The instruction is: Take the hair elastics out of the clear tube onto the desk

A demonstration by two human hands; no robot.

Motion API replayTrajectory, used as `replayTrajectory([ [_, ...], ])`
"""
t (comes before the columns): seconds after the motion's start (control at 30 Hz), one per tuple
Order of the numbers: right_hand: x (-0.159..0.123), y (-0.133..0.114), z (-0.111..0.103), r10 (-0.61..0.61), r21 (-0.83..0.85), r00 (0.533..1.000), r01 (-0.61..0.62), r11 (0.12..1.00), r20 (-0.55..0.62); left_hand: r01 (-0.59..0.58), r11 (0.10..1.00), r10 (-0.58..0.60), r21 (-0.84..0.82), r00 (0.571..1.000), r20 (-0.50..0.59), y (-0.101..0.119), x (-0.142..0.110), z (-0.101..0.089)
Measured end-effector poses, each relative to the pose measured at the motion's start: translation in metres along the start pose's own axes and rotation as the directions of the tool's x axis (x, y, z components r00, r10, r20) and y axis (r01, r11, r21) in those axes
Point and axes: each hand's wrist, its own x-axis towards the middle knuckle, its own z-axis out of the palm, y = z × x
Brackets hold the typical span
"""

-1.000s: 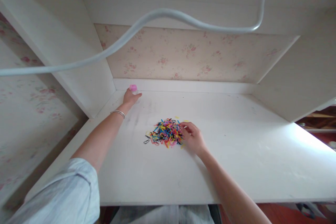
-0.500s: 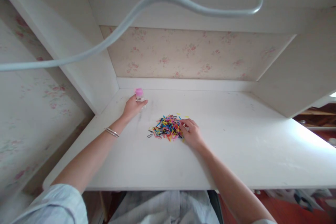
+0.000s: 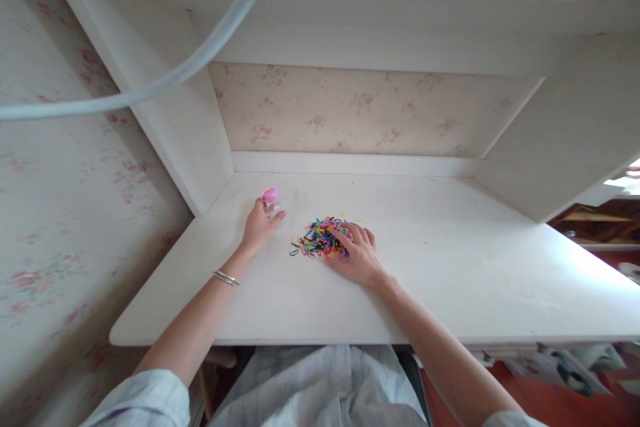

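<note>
A small clear bottle with a pink cap [image 3: 271, 196] is in my left hand [image 3: 260, 221], whose fingers and thumb wrap round its clear body. The bottle is above the left part of the desk, capped end away from me. To its right a heap of small coloured rubber bands [image 3: 320, 239] lies on the white desk [image 3: 425, 293]. My right hand [image 3: 359, 255] rests over the right side of the heap with its fingers spread, touching the bands. Some of the bands are hidden beneath that hand.
White side panels [image 3: 165, 127] and an overhead shelf [image 3: 380, 40] enclose the desk. A thick pale cable [image 3: 200, 53] crosses the view near the top. A few loose yellow bands [image 3: 359, 220] lie just behind the heap.
My right hand has moved left onto the heap, and its fingers have spread. The bottle's capped end has tilted towards me in my left hand. The camera view has shifted.
</note>
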Motion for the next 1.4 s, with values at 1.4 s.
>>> replayTrajectory([
  [1.4, 0.027, -0.048, 0.024, -0.139, -0.031, 0.99, 0.139, 0.99, -0.003, 0.004, 1.0, -0.005, -0.007, 0.971, -0.24, 0.02, -0.031, -0.036],
])
